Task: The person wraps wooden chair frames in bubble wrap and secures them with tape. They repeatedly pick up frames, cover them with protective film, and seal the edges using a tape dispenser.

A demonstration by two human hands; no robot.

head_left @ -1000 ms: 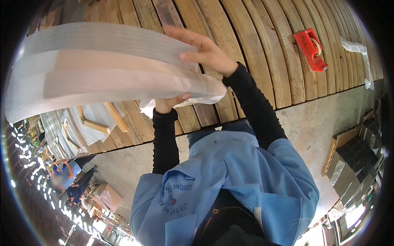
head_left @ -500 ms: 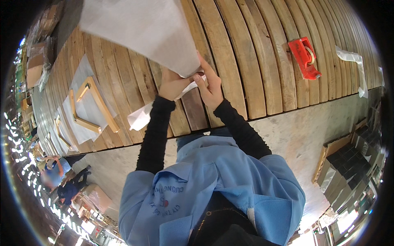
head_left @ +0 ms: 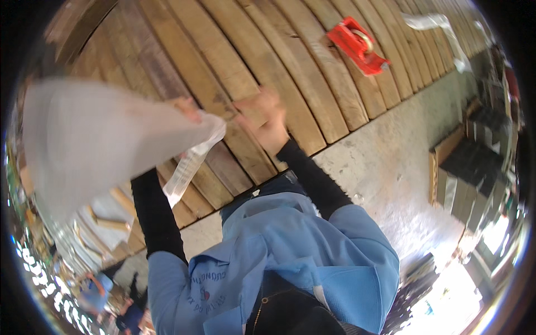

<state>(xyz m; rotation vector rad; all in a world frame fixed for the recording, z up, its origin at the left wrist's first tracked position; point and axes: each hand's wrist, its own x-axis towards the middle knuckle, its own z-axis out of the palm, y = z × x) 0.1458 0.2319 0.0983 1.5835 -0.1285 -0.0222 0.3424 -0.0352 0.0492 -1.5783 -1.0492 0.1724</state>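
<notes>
My left hand (head_left: pixel 188 109) is closed on the narrow end of a thin white wrapping sheet (head_left: pixel 106 139), and much of the hand is hidden behind it. The sheet's wide part is smeared by motion over the left of the bench. A crinkled, see-through plastic strip (head_left: pixel 187 173) hangs from that narrow end toward the bench's near edge. Just right of the sheet, my right hand (head_left: pixel 265 117) is over the slats, apart from it. Motion blurs its fingers, and I cannot tell whether anything is in them.
A red tape dispenser (head_left: pixel 357 46) sits on the slatted wooden bench (head_left: pixel 301 84) at right, with a plastic strip (head_left: pixel 441 25) beyond it. Wooden frame pieces (head_left: pixel 111 223) lie at left, partly covered by the sheet. Cartons (head_left: pixel 466 167) stand at right; another person (head_left: pixel 97 290) is at lower left.
My left hand has carried the white sheet to the left and nearer to me. My right hand has come away from it. The whole view has turned, shifting the dispenser leftward and up.
</notes>
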